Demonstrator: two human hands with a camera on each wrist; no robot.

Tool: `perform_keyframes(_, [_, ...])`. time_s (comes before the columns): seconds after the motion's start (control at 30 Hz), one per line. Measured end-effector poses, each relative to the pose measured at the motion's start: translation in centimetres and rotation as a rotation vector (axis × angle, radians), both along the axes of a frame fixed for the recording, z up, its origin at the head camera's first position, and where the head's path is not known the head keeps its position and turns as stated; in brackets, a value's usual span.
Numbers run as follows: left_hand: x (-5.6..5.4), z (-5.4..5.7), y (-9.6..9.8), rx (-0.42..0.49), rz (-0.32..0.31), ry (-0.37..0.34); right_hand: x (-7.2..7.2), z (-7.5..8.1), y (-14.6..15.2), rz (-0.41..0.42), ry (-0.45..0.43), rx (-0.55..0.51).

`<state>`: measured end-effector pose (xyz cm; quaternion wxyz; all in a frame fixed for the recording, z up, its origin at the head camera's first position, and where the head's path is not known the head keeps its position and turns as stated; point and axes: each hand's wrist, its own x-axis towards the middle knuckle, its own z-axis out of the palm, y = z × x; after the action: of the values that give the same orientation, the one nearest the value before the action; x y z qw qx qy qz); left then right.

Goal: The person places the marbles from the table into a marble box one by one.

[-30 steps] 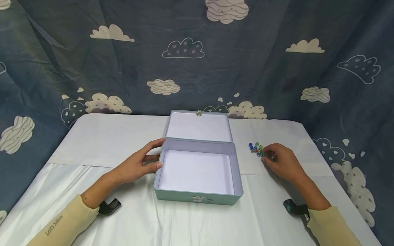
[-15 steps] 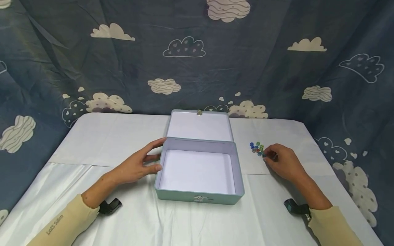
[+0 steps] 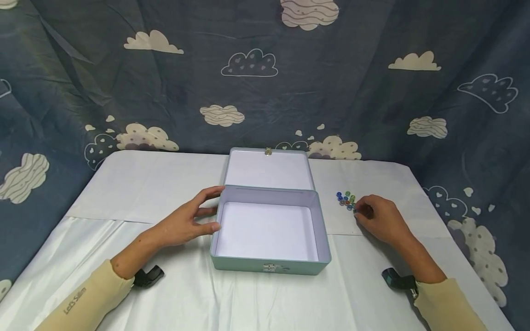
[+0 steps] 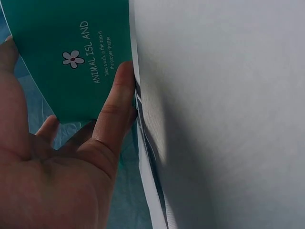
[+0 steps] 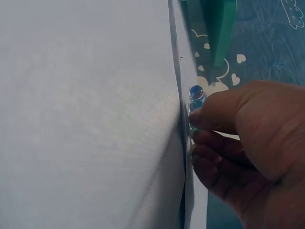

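A green tin box point(image 3: 240, 264) with a white inside stands at mid-table, its hinged lid point(image 3: 267, 170) laid back behind it. My left hand point(image 3: 175, 226) rests against the box's left side, fingers spread, index at the far corner and thumb at the rim. In the left wrist view straight fingers touch the green wall point(image 4: 76, 28) printed with a flower and lettering. To the right of the box lies a cluster of small glass marbles point(image 3: 346, 199), blue, green and reddish. My right hand point(image 3: 383, 218) pinches a marble at the cluster's near edge, mostly hidden by thumb and index.
A white cloth point(image 3: 136, 188) covers the table, with a crease running across it. Behind hangs a dark blue curtain point(image 3: 331, 87) with cloud prints. Wrist cameras point(image 3: 148, 277) sit under both wrists.
The box's near side has shifted slightly to the right, with my left hand still against it. My right hand stays at the marbles, thumb and index closing in on one.
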<state>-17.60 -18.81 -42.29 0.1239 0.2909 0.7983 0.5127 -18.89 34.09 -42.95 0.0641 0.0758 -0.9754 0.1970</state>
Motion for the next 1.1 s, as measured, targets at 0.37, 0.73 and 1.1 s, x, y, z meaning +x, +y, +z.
perform_keyframes(0.37, [0.1, 0.0, 0.0, -0.001, -0.001, -0.005, 0.3, 0.5, -0.4, 0.037, 0.073, -0.026])
perform_keyframes(0.73, [0.1, 0.0, 0.0, 0.007, -0.007, -0.005, 0.9, 2.0, -1.9, 0.120, 0.192, -0.066])
perform_keyframes(1.1, [-0.1, 0.0, -0.2, 0.017, -0.013, -0.031, 1.6, 3.1, -3.3, 0.208, 0.296, -0.089])
